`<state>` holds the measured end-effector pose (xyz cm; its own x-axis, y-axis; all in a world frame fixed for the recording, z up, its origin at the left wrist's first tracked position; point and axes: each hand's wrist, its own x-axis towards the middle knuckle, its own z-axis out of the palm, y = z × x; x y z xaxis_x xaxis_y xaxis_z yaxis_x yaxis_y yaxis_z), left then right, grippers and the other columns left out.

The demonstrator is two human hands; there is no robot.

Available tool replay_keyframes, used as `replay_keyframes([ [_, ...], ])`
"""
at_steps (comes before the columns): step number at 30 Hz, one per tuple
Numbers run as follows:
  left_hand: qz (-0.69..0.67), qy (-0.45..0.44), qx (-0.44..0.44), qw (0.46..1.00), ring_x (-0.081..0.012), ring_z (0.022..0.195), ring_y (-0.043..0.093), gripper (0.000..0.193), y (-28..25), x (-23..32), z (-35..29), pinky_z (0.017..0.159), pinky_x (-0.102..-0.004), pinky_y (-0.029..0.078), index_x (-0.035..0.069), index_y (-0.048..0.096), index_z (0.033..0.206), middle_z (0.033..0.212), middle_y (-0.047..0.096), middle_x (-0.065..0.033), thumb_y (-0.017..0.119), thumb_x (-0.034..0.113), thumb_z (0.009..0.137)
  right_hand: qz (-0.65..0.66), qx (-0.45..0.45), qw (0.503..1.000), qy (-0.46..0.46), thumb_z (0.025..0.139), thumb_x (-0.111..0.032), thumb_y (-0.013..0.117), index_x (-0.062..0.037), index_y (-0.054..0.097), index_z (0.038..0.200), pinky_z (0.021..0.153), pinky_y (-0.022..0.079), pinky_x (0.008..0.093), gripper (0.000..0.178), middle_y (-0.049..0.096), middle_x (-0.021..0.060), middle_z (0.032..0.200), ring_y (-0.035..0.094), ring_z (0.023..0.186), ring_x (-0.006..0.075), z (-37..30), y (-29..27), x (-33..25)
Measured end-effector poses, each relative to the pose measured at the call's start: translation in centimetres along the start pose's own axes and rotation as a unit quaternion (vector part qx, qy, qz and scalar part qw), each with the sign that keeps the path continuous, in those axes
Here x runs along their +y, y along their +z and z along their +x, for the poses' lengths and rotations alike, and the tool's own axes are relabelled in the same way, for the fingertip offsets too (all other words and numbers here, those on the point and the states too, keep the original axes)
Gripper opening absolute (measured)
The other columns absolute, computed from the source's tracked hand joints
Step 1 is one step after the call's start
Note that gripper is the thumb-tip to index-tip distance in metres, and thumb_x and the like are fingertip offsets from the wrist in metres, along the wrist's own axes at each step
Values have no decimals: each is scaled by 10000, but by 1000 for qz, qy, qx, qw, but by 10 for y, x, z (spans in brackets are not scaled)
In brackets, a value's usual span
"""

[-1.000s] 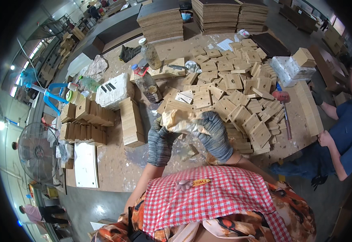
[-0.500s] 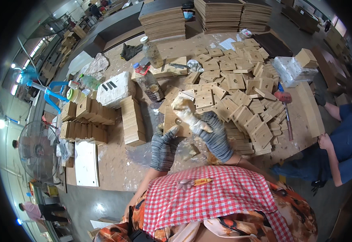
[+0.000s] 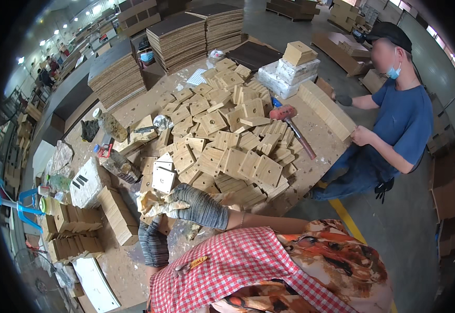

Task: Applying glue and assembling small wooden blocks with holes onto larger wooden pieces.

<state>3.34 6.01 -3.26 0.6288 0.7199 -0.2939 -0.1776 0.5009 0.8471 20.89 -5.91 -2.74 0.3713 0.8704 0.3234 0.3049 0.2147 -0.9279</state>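
Crumpled cream-and-yellow cloth rag [image 3: 153, 205], matt, creased; right hand [image 3: 196, 206] and left hand [image 3: 154, 244] in matt, ribbed grey striped knit gloves. Pale tan drilled wooden blocks [image 3: 253, 108], matt, mostly smooth faces; brown wood-look surface [image 3: 126, 254], scuffed, white-spattered. Clear plastic-looking bottle [image 3: 111, 125], glossy, smudged; flat white rectangular panel [image 3: 95, 281], smooth; red-and-white checked cloth garment [image 3: 222, 261], matt, woven.

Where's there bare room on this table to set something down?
Bare tabletop shows between the red mallet and the long wooden row, and again between the left hand and the white panel. The middle is crowded with loose wooden blocks.
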Motion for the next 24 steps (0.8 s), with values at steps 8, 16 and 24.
replay_keyframes([
  [8, -55, 54, -2, 997, -256, 1172, 618, 463, -8, -5, -5, 1005, -361, 532, -19, 514, 1351, 1297, 610, -137, 654, 102, 926, -22, -32, 999, -12, 871, -185, 716, 0, 653, 1153, 930, 486, 365, 344, 610, 152, 1140, 606, 1066, 289, -2, 8, 5],
  [16, -34, -2, 42, 999, -226, 1044, 662, 465, 5, 5, -15, 912, -339, 549, -12, 553, 1293, 1166, 657, -110, 708, 85, 865, 9, 67, 997, 22, 868, -209, 749, 15, 622, 1051, 754, 533, 380, 315, 678, 172, 926, 669, 835, 296, 3, 24, 17],
  [24, -5, 39, 50, 998, -204, 1045, 646, 475, 7, 8, -18, 918, -331, 541, -8, 560, 1289, 1161, 650, -88, 723, 115, 861, 74, 97, 990, 75, 881, -229, 724, -2, 623, 1099, 778, 530, 377, 330, 659, 151, 909, 655, 853, 272, 7, 2, 23],
])
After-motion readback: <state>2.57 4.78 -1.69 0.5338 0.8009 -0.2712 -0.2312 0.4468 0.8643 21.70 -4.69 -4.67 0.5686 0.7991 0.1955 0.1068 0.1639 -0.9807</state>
